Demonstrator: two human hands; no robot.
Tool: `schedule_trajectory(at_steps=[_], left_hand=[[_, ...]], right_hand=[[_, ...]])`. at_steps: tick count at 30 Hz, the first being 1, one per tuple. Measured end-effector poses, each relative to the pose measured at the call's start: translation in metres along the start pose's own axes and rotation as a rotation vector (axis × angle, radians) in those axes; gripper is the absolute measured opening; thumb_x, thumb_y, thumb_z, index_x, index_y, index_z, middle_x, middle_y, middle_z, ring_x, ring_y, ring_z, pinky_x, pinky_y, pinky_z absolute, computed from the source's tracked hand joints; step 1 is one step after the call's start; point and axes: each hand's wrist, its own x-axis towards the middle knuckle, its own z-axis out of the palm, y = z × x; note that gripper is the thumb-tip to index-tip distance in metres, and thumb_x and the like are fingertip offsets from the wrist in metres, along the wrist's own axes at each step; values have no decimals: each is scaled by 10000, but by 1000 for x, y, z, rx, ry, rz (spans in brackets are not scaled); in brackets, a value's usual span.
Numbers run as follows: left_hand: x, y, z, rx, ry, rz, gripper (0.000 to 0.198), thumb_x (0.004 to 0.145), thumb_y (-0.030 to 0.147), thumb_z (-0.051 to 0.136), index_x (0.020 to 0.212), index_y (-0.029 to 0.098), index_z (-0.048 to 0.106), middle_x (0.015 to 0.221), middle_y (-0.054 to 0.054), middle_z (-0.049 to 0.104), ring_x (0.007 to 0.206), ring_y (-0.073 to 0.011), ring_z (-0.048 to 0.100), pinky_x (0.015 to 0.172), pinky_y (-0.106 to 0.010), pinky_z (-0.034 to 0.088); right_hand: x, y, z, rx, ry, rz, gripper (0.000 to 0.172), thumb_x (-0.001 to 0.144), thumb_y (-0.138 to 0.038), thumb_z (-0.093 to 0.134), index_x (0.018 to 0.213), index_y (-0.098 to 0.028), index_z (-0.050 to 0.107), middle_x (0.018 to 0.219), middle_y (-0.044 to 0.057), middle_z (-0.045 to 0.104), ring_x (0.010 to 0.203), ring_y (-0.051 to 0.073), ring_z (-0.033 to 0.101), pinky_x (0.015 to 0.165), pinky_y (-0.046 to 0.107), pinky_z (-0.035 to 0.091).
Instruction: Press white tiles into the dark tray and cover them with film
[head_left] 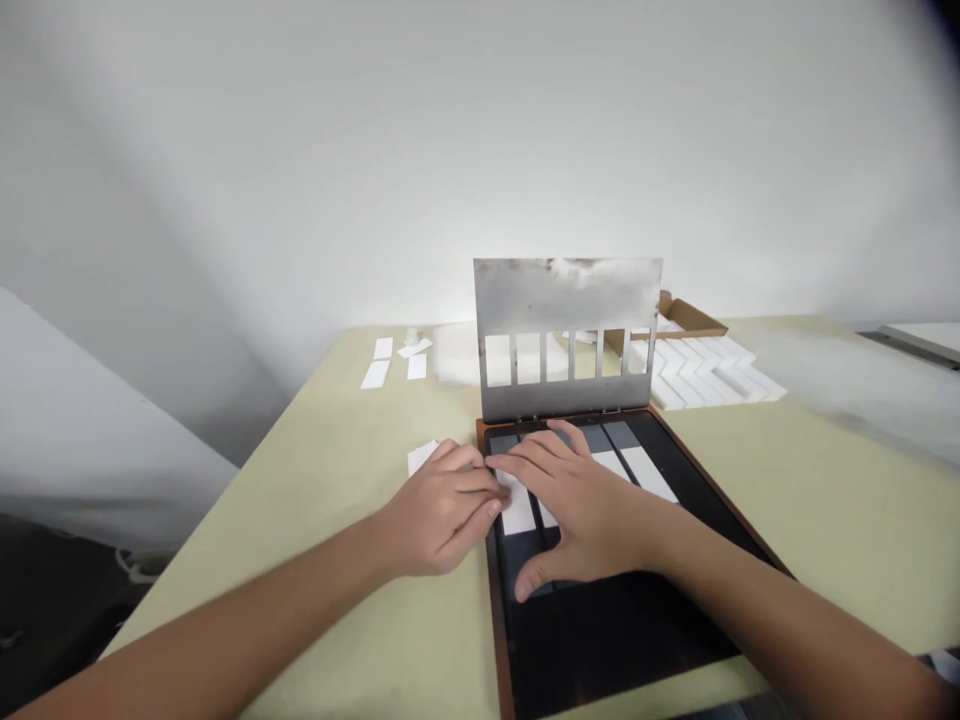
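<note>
A black board (622, 625) with an orange-brown rim lies on the table. White cards sit on it, one at the left (519, 512) and another further right (649, 474). At the board's left edge, my left hand (448, 512) has its fingers curled together, the tips at the left card; whatever may be in them is hidden. My right hand (581, 500) is spread over the board with the thumb apart, its index fingertip close to my left fingers, and it covers part of the cards. A metal plate (566, 290) with a row of rectangular windows stands upright along the board's far edge.
Beside my left hand lie white cards (421, 458), partly hidden. Several loose cards (375, 374) are at the table's far left. Behind the plate is a clear plastic bag (456, 355). Rows of stacked white pieces (705, 375) and an open cardboard box (694, 318) stand at the right.
</note>
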Motion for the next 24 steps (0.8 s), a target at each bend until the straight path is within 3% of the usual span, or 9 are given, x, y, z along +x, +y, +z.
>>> schedule_trajectory(at_steps=[2, 5, 8, 11, 13, 15, 18, 21, 24], left_hand=[[0, -2, 0, -3, -9, -4, 326, 1094, 193, 413, 1177, 210, 728, 1064, -53, 813, 952, -240, 597, 831, -426, 383], [1, -5, -1, 2, -5, 6, 329, 1085, 170, 419, 1191, 225, 725, 1074, -41, 812, 926, -232, 599, 814, -415, 383], [-1, -4, -6, 26, 69, 64, 322, 1068, 167, 421, 1188, 206, 717, 1056, -70, 806, 869, -233, 608, 772, -414, 395], [-6, 6, -10, 34, 180, 222, 348, 1084, 288, 383, 1114, 204, 719, 996, -87, 798, 758, -235, 603, 687, -421, 398], [-6, 18, -10, 27, 132, 369, 414, 1098, 437, 402, 1066, 204, 743, 1006, -71, 810, 719, -225, 612, 618, -414, 394], [-3, 28, -8, 40, -29, 463, 487, 1087, 541, 475, 1100, 153, 768, 1139, -87, 817, 783, -224, 653, 611, -419, 428], [1, 30, -3, 69, -149, 409, 545, 1090, 556, 506, 1246, 88, 735, 1271, -136, 786, 934, -262, 673, 724, -435, 480], [-1, 22, 2, 87, -116, 322, 499, 1112, 500, 471, 1346, 116, 687, 1271, -150, 783, 939, -280, 643, 769, -451, 460], [-6, 14, 3, 121, -105, 289, 460, 1116, 449, 462, 1373, 130, 671, 1281, -159, 776, 919, -280, 615, 769, -448, 437]], right_hand=[[-1, 5, 5, 25, -34, -1, 1104, 805, -764, 778, 1645, -188, 350, 1387, 160, 641, 1300, 350, 542, 1238, 678, 170], [-1, 10, 8, 5, -45, 4, 1119, 826, -754, 771, 1666, -165, 324, 1334, 152, 659, 1267, 348, 550, 1219, 681, 211], [-2, 10, 8, -22, -23, 20, 1043, 856, -756, 746, 1633, -152, 398, 1286, 152, 689, 1233, 345, 565, 1217, 677, 218], [0, 11, 10, -40, 5, 46, 868, 950, -671, 699, 1613, -174, 441, 1242, 140, 722, 1239, 329, 558, 1225, 647, 203], [1, 12, 13, -48, 30, 72, 740, 1005, -574, 677, 1600, -187, 465, 1164, 119, 747, 1229, 315, 557, 1221, 621, 207], [4, 14, 15, -59, 63, 96, 622, 1030, -483, 666, 1560, -192, 519, 1107, 106, 761, 1192, 304, 567, 1208, 598, 222], [7, 15, 19, -80, 104, 112, 475, 1057, -385, 622, 1490, -192, 593, 1103, 102, 781, 1174, 299, 564, 1196, 580, 223], [7, 17, 20, -68, 115, 127, 378, 1103, -310, 522, 1449, -204, 629, 1084, 86, 802, 1156, 282, 558, 1189, 561, 220], [6, 18, 19, -61, 107, 140, 385, 1116, -214, 428, 1438, -206, 639, 1046, 77, 806, 1128, 272, 547, 1173, 548, 233]])
